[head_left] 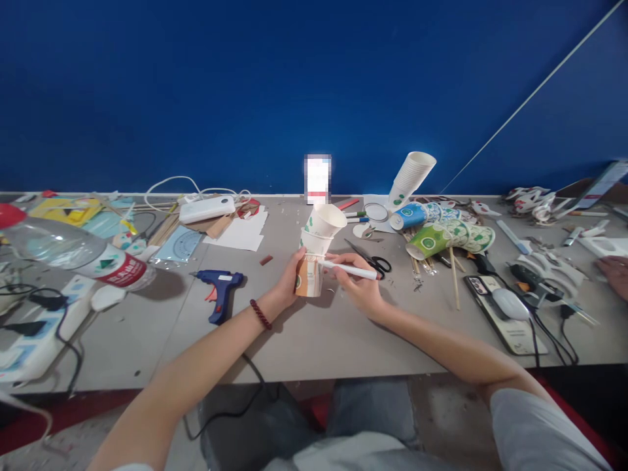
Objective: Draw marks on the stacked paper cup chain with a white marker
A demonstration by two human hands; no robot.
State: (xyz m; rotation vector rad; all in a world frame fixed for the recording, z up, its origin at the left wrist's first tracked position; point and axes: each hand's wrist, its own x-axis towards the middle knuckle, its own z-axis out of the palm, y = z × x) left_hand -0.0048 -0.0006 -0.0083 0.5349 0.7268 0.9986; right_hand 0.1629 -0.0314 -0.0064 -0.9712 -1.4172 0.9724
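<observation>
Near the middle of the table, my left hand [290, 278] is wrapped round the left side of a joined stack of paper cups. The bottom cup [309, 276] is orange and white, and above it the white cups with green print [324, 222] lean to the right. My right hand [360, 284] grips a white marker with a red end [357, 270], its other end at the upper part of the orange cup. A blue glue gun [223, 288] lies left of my left hand. Black scissors [375, 260] lie just beyond my right hand.
A plastic bottle [81, 252] and a power strip [46, 333] are at the left. Behind right stand nested white cups [412, 176], near blue [411, 214] and green cups [429, 242]. A phone [503, 320] lies at the right; another person's hand [613, 271] shows at the edge.
</observation>
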